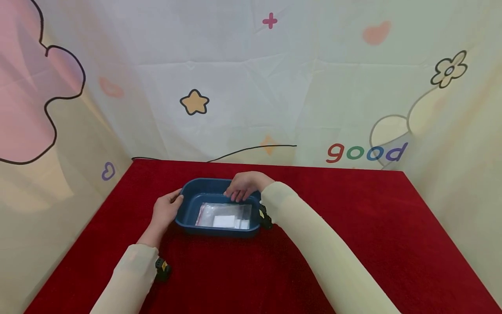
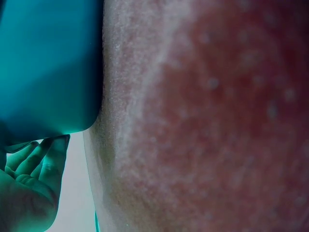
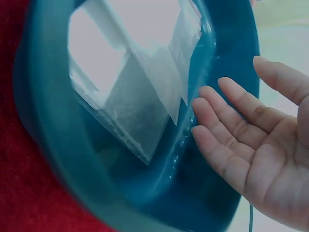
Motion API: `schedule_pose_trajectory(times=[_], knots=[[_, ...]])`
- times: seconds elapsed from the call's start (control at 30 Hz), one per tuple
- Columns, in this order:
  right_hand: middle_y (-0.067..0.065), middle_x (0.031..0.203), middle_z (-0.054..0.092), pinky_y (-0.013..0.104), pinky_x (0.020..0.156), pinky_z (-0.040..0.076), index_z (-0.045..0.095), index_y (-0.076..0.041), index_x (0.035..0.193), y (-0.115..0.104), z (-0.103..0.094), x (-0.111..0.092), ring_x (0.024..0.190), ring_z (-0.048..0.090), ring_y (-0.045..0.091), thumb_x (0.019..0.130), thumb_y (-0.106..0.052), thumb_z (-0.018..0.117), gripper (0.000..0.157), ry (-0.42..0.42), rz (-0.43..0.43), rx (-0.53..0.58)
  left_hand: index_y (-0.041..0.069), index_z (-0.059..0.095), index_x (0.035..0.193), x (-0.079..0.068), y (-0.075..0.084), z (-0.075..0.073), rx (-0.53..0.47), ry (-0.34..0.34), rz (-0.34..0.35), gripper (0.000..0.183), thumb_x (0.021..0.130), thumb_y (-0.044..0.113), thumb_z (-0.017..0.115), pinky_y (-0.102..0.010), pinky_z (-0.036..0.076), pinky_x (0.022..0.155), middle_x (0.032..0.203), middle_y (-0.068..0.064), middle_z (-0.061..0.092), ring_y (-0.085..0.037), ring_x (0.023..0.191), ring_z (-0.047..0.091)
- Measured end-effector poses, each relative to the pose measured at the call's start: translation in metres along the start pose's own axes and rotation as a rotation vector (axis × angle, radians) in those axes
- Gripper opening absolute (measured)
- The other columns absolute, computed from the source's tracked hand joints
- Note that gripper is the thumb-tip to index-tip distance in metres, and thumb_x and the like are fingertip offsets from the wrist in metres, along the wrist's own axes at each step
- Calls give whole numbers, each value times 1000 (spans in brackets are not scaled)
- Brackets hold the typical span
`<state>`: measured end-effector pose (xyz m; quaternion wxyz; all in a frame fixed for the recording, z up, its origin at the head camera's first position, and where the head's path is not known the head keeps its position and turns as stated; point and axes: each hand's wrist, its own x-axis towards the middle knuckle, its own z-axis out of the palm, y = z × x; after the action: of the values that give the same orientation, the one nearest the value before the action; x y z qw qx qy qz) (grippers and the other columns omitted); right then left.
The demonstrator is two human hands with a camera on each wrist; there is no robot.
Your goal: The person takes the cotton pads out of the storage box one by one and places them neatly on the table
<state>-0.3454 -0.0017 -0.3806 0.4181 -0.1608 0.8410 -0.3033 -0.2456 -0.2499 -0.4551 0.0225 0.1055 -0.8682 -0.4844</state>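
A blue plastic basin (image 1: 217, 232) sits on the red cloth, with clear zip bags (image 1: 208, 211) lying flat on its floor. White pieces (image 1: 224, 221) show through the bags. At the basin's left end, my left hand (image 1: 165, 209) grips the rim; in the left wrist view its fingers (image 2: 50, 164) meet the basin's side. My right hand (image 1: 245, 185) hovers over the basin's far right part, holding nothing. Seen from the right wrist, its fingers (image 3: 231, 113) are relaxed and apart from the bags (image 3: 140, 92).
Red cloth (image 1: 345, 226) covers the table around the basin. Behind it hangs a pale printed curtain (image 1: 251, 100), which also runs along both sides. Each wrist carries a small black device, one at the left cuff (image 1: 162, 269), one beside the basin's right end (image 1: 264, 217).
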Motion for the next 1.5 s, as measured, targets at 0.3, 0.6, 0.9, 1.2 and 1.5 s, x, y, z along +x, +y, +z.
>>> schedule_pose_trajectory(times=[0.3, 0.6, 0.9, 1.2, 1.5], knots=[[12, 119, 71, 38, 107, 54, 70, -1, 124, -2, 7, 6, 102, 66, 19, 101, -28, 62, 37, -24, 35, -63, -2, 46, 152, 1, -2, 0, -3, -2, 5, 47, 108, 17, 46, -54, 47, 114, 154, -26, 49, -42, 138, 53], [12, 123, 70, 40, 110, 53, 68, -2, 129, -6, 10, 13, 104, 63, 20, 101, -28, 63, 38, -62, 90, -52, -1, 46, 152, 1, 0, 0, 12, 0, 8, 47, 109, 18, 46, -54, 47, 113, 153, -26, 50, -42, 138, 53], [3, 88, 68, 29, 81, 56, 75, -5, 116, -12, 12, 20, 83, 60, 16, 98, -20, 67, 24, -90, 101, -68, -1, 46, 152, 2, -1, 0, 1, 8, -1, 47, 108, 17, 47, -54, 46, 115, 154, -26, 49, -42, 140, 51], [3, 76, 71, 23, 68, 57, 76, -1, 110, -15, 17, 25, 70, 60, 12, 98, -8, 67, 17, -104, 80, -16, -1, 46, 152, 2, 0, -1, 11, 10, 1, 47, 108, 17, 46, -54, 49, 112, 153, -27, 50, -42, 134, 56], [4, 74, 73, 22, 64, 58, 78, 0, 103, -16, 19, 25, 67, 66, 12, 98, -5, 66, 14, -78, 43, -4, -1, 45, 152, 0, 0, 0, 6, 7, -6, 47, 109, 17, 46, -53, 50, 111, 153, -26, 50, -42, 132, 58]])
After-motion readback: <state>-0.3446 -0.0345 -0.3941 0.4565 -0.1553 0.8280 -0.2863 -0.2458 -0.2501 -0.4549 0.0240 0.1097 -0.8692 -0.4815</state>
